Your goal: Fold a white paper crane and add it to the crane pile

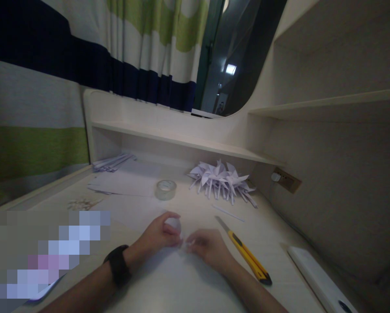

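Note:
My left hand [162,234], with a black watch on its wrist, is curled around a small white paper piece [173,224] whose full shape is hidden by the fingers. Close beside it, my right hand [211,248] has thumb and fingers pinched together. Something small and whitish shows at those fingertips, too blurred to name. Right of the right hand lies a yellow utility knife [247,255], its blade out and pointing away from me. A thin white paper stick [228,213] rests beyond the blade. Past my left hand stands a roll of clear tape [165,191].
White paper pinwheels [219,176] are heaped at the back right. Paper sheets [129,176] and folded strips [113,163] lie back left, near a pile of small pale pieces [82,204]. A long white object [318,276] sits at right, below a wall socket [289,181].

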`<act>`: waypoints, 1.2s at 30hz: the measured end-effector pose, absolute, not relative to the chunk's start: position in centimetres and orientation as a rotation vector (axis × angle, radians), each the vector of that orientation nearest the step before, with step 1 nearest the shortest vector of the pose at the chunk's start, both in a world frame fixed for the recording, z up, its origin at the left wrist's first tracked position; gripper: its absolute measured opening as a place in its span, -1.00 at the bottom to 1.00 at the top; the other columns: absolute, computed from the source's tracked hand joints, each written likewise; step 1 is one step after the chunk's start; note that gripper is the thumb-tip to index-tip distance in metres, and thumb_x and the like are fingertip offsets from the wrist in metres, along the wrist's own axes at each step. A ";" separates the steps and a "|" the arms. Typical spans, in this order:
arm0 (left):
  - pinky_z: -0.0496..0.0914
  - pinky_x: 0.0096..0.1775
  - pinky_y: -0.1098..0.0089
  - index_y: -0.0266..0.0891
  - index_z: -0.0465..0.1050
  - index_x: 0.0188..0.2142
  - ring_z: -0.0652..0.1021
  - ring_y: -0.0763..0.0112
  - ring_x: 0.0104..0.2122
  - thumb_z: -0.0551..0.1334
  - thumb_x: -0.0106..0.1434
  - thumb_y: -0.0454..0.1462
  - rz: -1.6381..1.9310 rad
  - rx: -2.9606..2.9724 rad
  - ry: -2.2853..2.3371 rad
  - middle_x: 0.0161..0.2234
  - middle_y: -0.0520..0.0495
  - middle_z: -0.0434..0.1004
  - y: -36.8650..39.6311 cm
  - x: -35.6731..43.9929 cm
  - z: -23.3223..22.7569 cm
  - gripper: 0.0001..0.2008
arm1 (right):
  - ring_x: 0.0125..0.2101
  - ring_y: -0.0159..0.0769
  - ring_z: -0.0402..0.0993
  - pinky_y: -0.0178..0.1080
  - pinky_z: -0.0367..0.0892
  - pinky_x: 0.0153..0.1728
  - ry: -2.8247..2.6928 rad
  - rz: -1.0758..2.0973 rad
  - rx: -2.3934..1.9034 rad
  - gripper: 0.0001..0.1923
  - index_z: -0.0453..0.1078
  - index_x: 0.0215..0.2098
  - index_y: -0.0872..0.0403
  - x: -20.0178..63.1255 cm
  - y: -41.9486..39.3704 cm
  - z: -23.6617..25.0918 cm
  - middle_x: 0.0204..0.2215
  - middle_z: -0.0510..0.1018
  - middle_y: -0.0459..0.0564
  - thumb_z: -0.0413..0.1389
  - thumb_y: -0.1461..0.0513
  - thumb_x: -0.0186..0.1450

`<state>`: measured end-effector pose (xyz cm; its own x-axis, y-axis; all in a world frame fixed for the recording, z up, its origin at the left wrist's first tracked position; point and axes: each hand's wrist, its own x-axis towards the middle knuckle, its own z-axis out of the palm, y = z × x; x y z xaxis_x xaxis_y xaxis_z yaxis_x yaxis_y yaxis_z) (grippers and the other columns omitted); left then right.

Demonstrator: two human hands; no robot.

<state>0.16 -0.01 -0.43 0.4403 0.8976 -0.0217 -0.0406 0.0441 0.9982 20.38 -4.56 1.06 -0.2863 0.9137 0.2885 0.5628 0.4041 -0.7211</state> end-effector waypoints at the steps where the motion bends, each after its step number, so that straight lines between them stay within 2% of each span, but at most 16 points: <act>1: 0.41 -0.40 0.29 -0.27 0.28 -0.02 0.61 0.23 -0.51 0.43 -0.14 -0.29 0.863 1.344 0.856 -0.56 0.01 0.59 0.0 0.1 -0.4 -0.34 | -0.57 -0.41 0.39 -0.40 0.25 -0.52 -1.976 0.652 -1.260 -0.86 0.59 -0.37 0.08 20.4 -4.6 1.1 -0.57 0.57 -0.09 0.34 0.25 0.06; 11: 0.37 -0.47 0.36 -0.29 0.23 -0.05 0.57 0.27 -0.55 0.39 -0.14 -0.28 0.838 1.426 0.891 -0.56 0.00 0.59 -0.3 0.4 -0.3 -0.37 | -0.57 -0.39 0.42 -0.39 0.27 -0.51 -1.971 0.691 -1.275 -0.83 0.60 -0.39 0.06 20.3 -4.6 0.9 -0.57 0.59 -0.09 0.36 0.29 0.00; 18: 0.39 -0.39 0.39 -0.24 0.29 -0.06 0.58 0.32 -0.47 0.36 -0.11 -0.34 0.883 1.652 0.943 -0.50 0.05 0.56 -0.7 0.6 -0.7 -0.43 | -0.58 -0.41 0.40 -0.40 0.24 -0.52 -1.971 0.728 -1.257 -0.85 0.59 -0.41 0.08 20.2 -4.7 1.1 -0.58 0.58 -0.11 0.36 0.32 0.01; 20: 0.40 -0.39 0.39 -0.24 0.28 -0.04 0.59 0.32 -0.45 0.34 -0.07 -0.35 0.882 1.728 0.962 -0.47 0.04 0.58 -1.0 0.7 -0.4 -0.45 | -0.57 -0.42 0.40 -0.40 0.24 -0.51 -1.972 0.730 -1.243 -0.77 0.57 -0.37 0.08 20.2 -4.8 1.1 -0.56 0.57 -0.12 0.38 0.33 -0.03; 22: 0.41 -0.36 0.38 -0.23 0.26 -0.02 0.60 0.31 -0.43 0.31 -0.02 -0.36 0.878 1.798 0.965 -0.45 0.02 0.60 -1.4 0.8 -0.1 -0.46 | -0.54 -0.42 0.40 -0.41 0.24 -0.50 -1.991 0.731 -1.211 -0.61 0.53 -0.25 0.07 20.2 -4.9 1.1 -0.50 0.57 -0.13 0.41 0.30 -0.07; 24: 0.42 -0.33 0.37 -0.21 0.25 0.01 0.62 0.30 -0.41 0.28 0.01 -0.37 0.879 1.839 0.963 -0.43 0.02 0.62 -1.9 0.9 0.3 -0.47 | -0.51 -0.41 0.40 -0.40 0.24 -0.46 -2.062 0.684 -1.181 -0.44 0.45 -0.09 0.02 20.4 -5.0 1.3 -0.43 0.57 -0.14 0.42 0.24 -0.08; 26: 0.42 -0.31 0.38 -0.20 0.24 0.03 0.62 0.29 -0.39 0.25 0.03 -0.39 0.880 1.867 0.957 -0.41 0.01 0.64 -2.3 1.0 0.7 -0.46 | -0.43 -0.37 0.43 -0.36 0.25 -0.38 -2.178 0.577 -1.164 -0.36 0.39 -0.01 -0.03 20.5 -5.3 1.6 -0.32 0.57 -0.11 0.41 0.15 -0.05; 30: 0.41 -0.30 0.39 -0.19 0.23 0.09 0.63 0.28 -0.36 0.20 0.03 -0.43 0.872 1.908 0.967 -0.39 0.01 0.65 -2.9 1.2 1.3 -0.41 | -0.28 -0.26 0.44 -0.30 0.23 -0.26 -2.402 0.382 -1.228 -0.40 0.35 0.02 -0.04 20.6 -6.0 2.7 -0.22 0.52 -0.06 0.34 0.07 0.03; 36: 0.41 -0.26 0.37 -0.19 0.25 0.13 0.63 0.27 -0.36 0.18 0.04 -0.43 0.887 1.929 0.981 -0.39 -0.01 0.66 -3.0 1.4 1.5 -0.39 | -0.31 -0.25 0.40 -0.31 0.18 -0.28 -2.521 0.284 -1.360 -0.54 0.39 -0.10 0.04 20.5 -6.4 3.4 -0.28 0.50 -0.04 0.28 0.08 0.07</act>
<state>1.40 -3.04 1.48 0.4580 0.8591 0.2284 0.3137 -0.3966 0.8627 20.50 -6.39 3.39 -0.5266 0.8391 0.1363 0.7878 0.5420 -0.2926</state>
